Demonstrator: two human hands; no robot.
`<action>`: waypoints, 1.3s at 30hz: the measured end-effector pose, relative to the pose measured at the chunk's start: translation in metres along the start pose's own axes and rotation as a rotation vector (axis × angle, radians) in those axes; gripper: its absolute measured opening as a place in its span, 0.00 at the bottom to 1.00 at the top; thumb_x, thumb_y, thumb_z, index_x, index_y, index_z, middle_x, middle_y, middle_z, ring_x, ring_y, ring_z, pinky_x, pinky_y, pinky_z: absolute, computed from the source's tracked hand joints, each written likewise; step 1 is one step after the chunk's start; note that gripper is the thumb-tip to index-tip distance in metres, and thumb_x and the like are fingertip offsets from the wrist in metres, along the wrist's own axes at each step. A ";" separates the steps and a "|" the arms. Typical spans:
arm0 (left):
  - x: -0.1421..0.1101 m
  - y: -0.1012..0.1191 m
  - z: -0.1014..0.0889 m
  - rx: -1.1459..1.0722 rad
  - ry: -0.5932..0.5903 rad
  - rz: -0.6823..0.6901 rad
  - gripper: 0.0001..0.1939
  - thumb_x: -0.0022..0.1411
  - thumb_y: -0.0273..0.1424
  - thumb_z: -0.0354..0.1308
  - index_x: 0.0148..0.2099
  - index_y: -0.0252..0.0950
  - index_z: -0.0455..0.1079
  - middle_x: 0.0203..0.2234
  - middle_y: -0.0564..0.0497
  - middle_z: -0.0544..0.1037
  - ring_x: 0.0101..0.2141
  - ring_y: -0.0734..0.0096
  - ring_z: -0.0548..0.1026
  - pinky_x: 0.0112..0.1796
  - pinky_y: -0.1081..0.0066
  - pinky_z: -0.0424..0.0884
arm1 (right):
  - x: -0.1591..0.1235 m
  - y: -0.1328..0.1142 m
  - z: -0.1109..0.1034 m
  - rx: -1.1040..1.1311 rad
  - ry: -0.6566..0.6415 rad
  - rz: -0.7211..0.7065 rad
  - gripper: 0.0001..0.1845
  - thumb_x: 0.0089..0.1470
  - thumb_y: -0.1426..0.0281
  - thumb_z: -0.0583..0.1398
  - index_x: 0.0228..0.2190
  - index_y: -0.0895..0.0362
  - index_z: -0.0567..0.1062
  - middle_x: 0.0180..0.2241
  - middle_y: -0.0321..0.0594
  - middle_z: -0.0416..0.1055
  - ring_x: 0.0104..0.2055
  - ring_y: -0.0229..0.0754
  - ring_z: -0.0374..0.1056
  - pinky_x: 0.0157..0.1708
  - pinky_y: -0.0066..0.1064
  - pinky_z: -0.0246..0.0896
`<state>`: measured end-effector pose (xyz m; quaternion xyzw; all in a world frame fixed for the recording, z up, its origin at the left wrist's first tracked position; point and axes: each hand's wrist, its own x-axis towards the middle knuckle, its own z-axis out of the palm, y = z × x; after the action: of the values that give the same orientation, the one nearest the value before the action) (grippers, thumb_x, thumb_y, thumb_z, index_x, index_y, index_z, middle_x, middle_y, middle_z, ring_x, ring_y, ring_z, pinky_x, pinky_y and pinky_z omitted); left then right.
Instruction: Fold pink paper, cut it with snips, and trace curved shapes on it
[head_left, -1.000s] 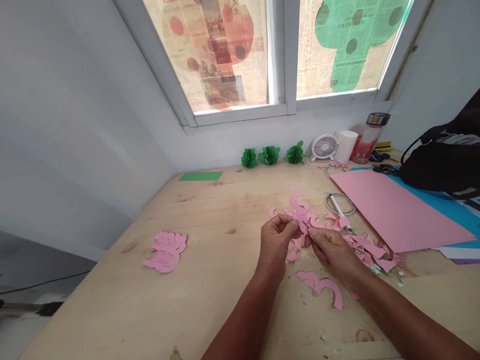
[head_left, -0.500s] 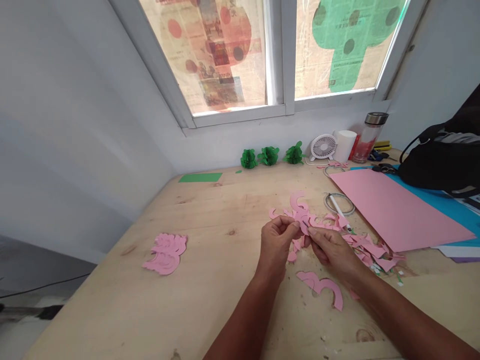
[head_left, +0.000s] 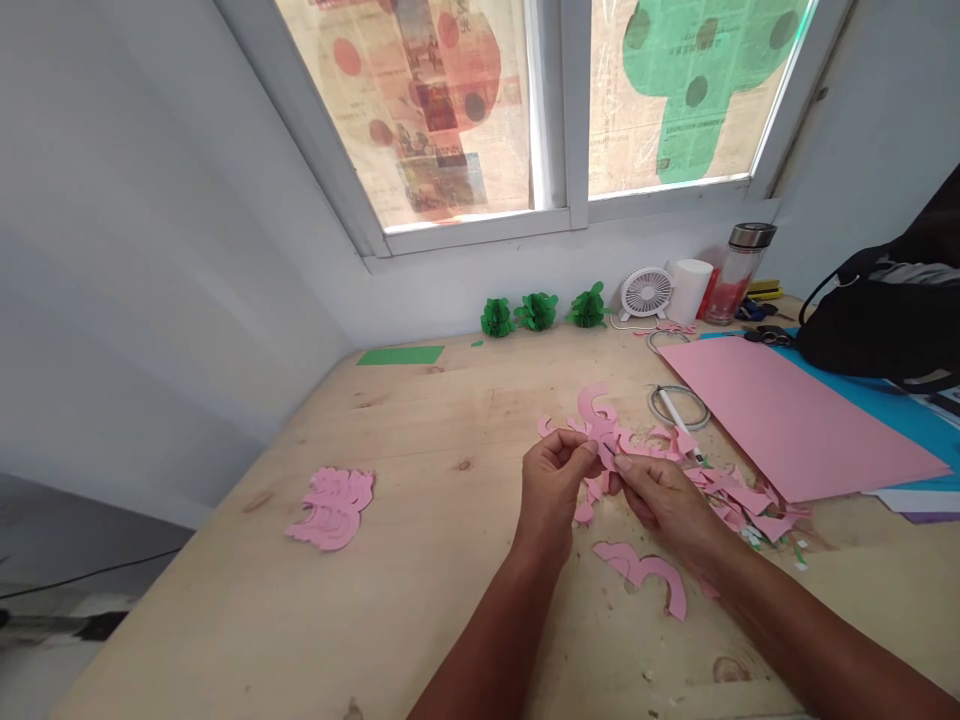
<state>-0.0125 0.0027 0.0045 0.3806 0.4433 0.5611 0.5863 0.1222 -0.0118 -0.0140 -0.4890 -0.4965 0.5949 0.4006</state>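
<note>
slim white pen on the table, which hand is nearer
Right: the right hand is on the near side of the slim white pen; the left hand is farther off, to its left.

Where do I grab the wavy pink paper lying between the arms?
I'd pinch the left end of the wavy pink paper, coming from the left with finger and thumb. It looks thin and lies nearly flat, so a fingertip probably has to slide under its edge first. The other end curves toward the right forearm, so that side looks tighter.
</note>
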 end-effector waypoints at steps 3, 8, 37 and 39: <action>0.000 0.000 0.000 -0.005 -0.002 -0.005 0.08 0.46 0.33 0.64 0.26 0.34 0.70 0.19 0.54 0.72 0.24 0.75 0.70 0.33 0.71 0.67 | 0.000 0.001 0.000 0.002 0.003 0.001 0.27 0.53 0.45 0.54 0.24 0.57 0.69 0.11 0.24 0.47 0.15 0.30 0.39 0.16 0.27 0.31; 0.000 0.000 0.000 -0.023 -0.017 -0.020 0.09 0.46 0.34 0.64 0.26 0.33 0.70 0.19 0.54 0.71 0.23 0.75 0.69 0.33 0.71 0.67 | -0.001 0.000 0.001 0.007 0.008 -0.010 0.26 0.53 0.46 0.54 0.23 0.57 0.69 0.11 0.25 0.47 0.15 0.30 0.39 0.17 0.27 0.32; -0.003 0.000 0.003 -0.058 -0.049 -0.020 0.12 0.46 0.37 0.66 0.26 0.34 0.69 0.20 0.54 0.70 0.25 0.75 0.68 0.34 0.71 0.67 | -0.001 -0.005 0.003 0.000 0.042 -0.032 0.28 0.50 0.43 0.55 0.21 0.56 0.68 0.11 0.25 0.46 0.14 0.30 0.39 0.16 0.27 0.31; -0.003 -0.001 0.003 -0.067 -0.047 -0.024 0.13 0.45 0.37 0.67 0.26 0.34 0.69 0.21 0.54 0.71 0.25 0.75 0.68 0.34 0.71 0.67 | 0.000 -0.006 0.004 -0.004 0.045 -0.032 0.28 0.50 0.44 0.55 0.21 0.56 0.67 0.11 0.25 0.46 0.14 0.30 0.39 0.16 0.27 0.32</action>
<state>-0.0091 -0.0003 0.0050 0.3687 0.4146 0.5596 0.6157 0.1187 -0.0120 -0.0082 -0.4949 -0.4962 0.5764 0.4203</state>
